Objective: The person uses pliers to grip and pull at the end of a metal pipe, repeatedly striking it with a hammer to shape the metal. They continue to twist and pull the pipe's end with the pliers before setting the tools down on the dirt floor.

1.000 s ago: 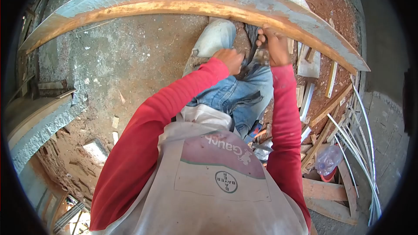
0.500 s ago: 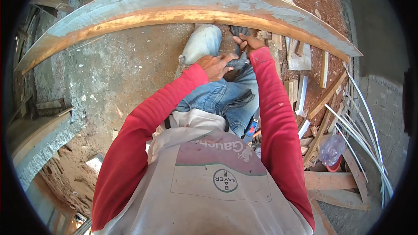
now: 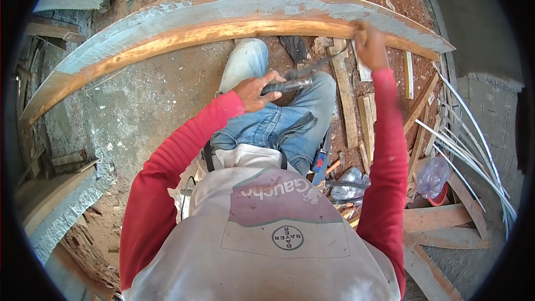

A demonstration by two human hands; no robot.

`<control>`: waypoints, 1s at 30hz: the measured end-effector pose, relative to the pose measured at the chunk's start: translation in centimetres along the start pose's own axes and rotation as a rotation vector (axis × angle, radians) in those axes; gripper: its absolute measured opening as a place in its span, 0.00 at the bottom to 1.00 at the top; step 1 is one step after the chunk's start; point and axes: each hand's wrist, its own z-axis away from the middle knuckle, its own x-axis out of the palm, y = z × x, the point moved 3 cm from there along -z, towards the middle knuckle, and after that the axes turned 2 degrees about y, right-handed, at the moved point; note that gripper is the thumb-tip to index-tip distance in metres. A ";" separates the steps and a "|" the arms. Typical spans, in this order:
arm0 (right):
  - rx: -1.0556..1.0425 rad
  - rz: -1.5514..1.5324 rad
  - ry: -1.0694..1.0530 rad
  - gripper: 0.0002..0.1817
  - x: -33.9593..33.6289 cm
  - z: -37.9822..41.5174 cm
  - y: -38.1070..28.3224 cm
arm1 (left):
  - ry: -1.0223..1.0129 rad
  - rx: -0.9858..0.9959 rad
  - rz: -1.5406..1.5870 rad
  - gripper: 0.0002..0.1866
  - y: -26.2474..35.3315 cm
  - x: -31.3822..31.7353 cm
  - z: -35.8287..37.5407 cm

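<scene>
My left hand (image 3: pixel 256 92) is closed around a dark cylinder (image 3: pixel 288 86) with a greyish, metallic-looking end, held over my lap. From near the cylinder a thin dark strip (image 3: pixel 320 64), smeared by motion, runs up to the right. My right hand (image 3: pixel 371 49) is raised at its far end, blurred, with the fingers curled on the strip. Behind that hand stands a long curved wooden form (image 3: pixel 223 30), its face smeared grey. A black plastic scrap (image 3: pixel 293 48) lies on the ground beyond my knees.
Wooden strips (image 3: pixel 344 95) lie beside my right knee. Thin pale rods (image 3: pixel 473 156), a clear plastic bottle (image 3: pixel 432 177) and boards (image 3: pixel 437 218) are farther right. A clear bag (image 3: pixel 351 183) and tools lie by my right hip. A concrete ledge (image 3: pixel 61 203) is at left.
My right hand has swung up and right, away from my left hand, drawing the dark strip out taut. My left hand has shifted slightly left, keeping the cylinder, which now shows more.
</scene>
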 end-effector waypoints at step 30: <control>0.082 -0.217 -0.252 0.14 7.1 18.9 -14.1 | 0.166 -0.334 -0.233 0.21 -0.3 0.8 -2.6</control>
